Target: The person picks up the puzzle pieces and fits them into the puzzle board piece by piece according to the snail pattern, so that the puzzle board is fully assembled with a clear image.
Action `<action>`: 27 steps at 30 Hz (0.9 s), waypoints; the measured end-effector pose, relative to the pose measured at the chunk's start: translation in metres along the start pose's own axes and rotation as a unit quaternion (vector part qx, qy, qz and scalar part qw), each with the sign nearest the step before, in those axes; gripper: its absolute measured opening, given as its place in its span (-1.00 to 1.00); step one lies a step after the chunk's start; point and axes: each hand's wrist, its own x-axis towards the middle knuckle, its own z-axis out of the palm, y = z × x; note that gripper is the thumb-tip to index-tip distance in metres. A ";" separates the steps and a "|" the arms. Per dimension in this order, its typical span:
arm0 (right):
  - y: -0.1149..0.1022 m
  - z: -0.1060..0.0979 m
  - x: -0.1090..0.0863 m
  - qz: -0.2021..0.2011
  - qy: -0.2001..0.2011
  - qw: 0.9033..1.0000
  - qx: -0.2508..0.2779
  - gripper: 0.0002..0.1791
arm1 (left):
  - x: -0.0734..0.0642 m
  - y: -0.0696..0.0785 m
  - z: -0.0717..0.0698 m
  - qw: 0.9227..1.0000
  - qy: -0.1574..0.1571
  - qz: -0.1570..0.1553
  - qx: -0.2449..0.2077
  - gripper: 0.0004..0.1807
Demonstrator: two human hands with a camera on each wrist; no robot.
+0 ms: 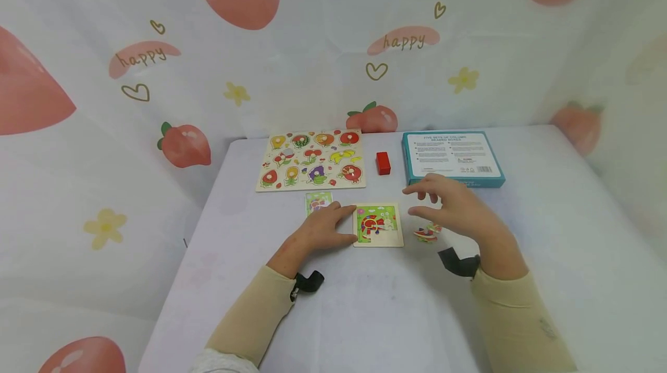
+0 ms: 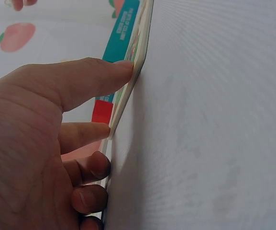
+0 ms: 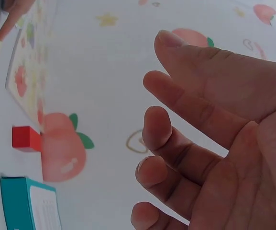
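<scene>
A small square wooden jigsaw board (image 1: 385, 238) with a red snail picture lies on the table, bare wood showing at its lower right. My left hand (image 1: 324, 228) rests at its left side, thumb and index finger touching the edge, the other fingers bent beside it. In the left wrist view the thumb (image 2: 99, 79) presses the board's rim. Hovering right of the board, my right hand (image 1: 455, 205) holds nothing, its fingers loosely bent and apart. Below it lie several loose puzzle pieces (image 1: 426, 235). A small picture card (image 1: 316, 201) is partly covered by my left hand.
A fruit knob-puzzle board (image 1: 311, 160) lies at the back left. Beside it stands a red block (image 1: 383, 163). The teal box (image 1: 453, 158) with a white label is at the back right, behind my right hand. A fruit-print cloth hangs behind the table.
</scene>
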 end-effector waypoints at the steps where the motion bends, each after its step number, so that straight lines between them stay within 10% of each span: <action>1: 0.002 -0.001 -0.001 -0.004 0.003 1.000 0.001 -0.57 | 0.000 0.000 0.000 1.000 0.000 0.000 0.000 -0.17; 27: 0.052 -0.023 -0.008 0.105 -0.015 0.994 0.036 -0.57 | 0.001 -0.002 0.001 1.000 -0.005 -0.007 0.001 -0.16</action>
